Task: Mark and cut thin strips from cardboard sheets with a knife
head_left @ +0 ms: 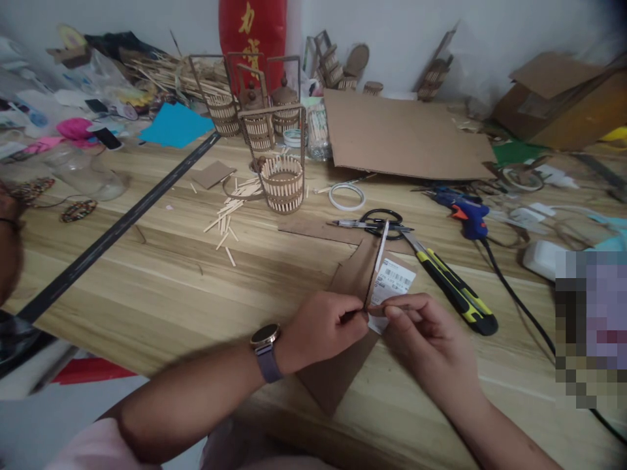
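Observation:
My left hand (329, 329), with a watch (265, 335) on its wrist, is closed on a narrow cardboard strip (376, 273). The strip stands on edge and reaches away from me; part of its edge looks white. Close by on the right, my right hand (425, 329) pinches a thin brown end between thumb and fingers. Whether that end belongs to the same strip I cannot tell. Under both hands lies a piece of brown cardboard (337, 378) bearing a white printed label (396, 277). Black-handled scissors (382, 212) and a pen (349, 224) lie just beyond.
A yellow-black utility knife (455, 290) and a blue glue gun (465, 212) with a cord lie to the right. Ahead stand a small stick basket (283, 186), loose sticks (229, 219), a tape roll (347, 195) and a large cardboard sheet (406, 134). Another person's arm (10, 254) shows at left.

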The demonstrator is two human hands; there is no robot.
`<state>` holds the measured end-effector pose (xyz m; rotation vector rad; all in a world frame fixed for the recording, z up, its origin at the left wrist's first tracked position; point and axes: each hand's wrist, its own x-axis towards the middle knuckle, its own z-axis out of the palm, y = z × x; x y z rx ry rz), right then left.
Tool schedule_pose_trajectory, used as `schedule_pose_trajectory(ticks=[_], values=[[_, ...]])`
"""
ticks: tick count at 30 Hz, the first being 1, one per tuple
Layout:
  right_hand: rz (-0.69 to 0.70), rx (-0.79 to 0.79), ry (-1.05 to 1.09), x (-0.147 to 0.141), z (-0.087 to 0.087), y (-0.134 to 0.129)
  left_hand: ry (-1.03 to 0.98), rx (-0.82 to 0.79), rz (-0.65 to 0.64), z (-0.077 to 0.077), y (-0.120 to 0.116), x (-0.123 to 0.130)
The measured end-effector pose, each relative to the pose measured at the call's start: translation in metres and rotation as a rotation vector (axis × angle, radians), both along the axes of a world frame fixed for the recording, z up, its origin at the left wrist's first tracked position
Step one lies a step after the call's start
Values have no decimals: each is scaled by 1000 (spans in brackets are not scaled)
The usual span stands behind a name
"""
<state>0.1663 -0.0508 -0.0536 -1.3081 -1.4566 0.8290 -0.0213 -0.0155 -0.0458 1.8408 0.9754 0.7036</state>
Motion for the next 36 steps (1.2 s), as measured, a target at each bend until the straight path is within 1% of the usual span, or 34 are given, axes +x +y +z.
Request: schedule_pose_trajectory(ticks=[2, 3, 6, 8, 11, 17, 20, 25, 28, 31, 36], values=[[11, -16, 62, -1, 0, 2, 23, 2, -8, 2, 0, 0], [9, -1, 58, -1, 0, 2, 46, 6, -9, 3, 0, 0], [-35, 91, -64, 1, -3, 1, 121, 18, -26, 5, 0, 0], [-41, 132, -139, 3, -6, -1, 141, 7, -72, 5, 1, -1], [-21, 164, -192, 4, -7, -2, 129, -23, -115, 3, 1, -2], [57, 348, -394, 1, 2, 5, 73, -56, -71, 3, 1, -1], [42, 397, -452, 2, 4, 4, 6, -90, -62, 4, 0, -1], [42, 416, -498, 4, 7, 2, -41, -137, -46, 5, 0, -1], [23, 384, -489, 4, 8, 2, -47, -146, -50, 5, 0, 0], [0, 357, -473, 3, 7, 2, -11, -137, -44, 7, 0, 0], [54, 434, -548, 3, 6, 1, 55, -130, -34, 8, 1, 1]])
